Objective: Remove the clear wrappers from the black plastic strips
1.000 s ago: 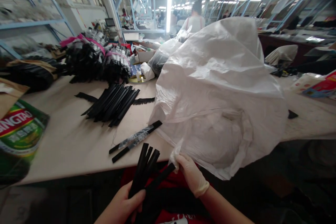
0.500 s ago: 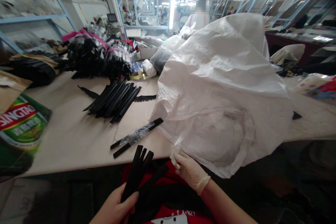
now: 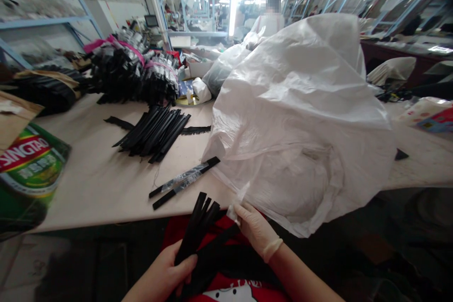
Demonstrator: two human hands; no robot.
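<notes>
My bare left hand (image 3: 172, 266) is closed around a small bunch of flat black strips (image 3: 198, 222), their ends fanned slightly upward just off the table's front edge. My right hand (image 3: 255, 227), in a thin pale glove, pinches a piece of clear plastic film (image 3: 242, 194) beside the big white plastic bag (image 3: 297, 118). The strip bunch and the film are apart. On the table lie two black strips in clear plastic sleeves (image 3: 186, 180). Behind them is a pile of loose black strips (image 3: 155, 133), resting across a frayed black band (image 3: 196, 130).
Bundles of plastic-sleeved strips (image 3: 123, 66) tied with pink bands stand at the back left. A green printed sack (image 3: 33, 170) covers the table's left corner. The white bag fills the middle right and hangs over the front edge. Another person (image 3: 269, 21) is beyond it.
My left hand has moved right and slightly up with the black strips, closer to my right hand. The film in my right hand now stands free of the bag's edge.
</notes>
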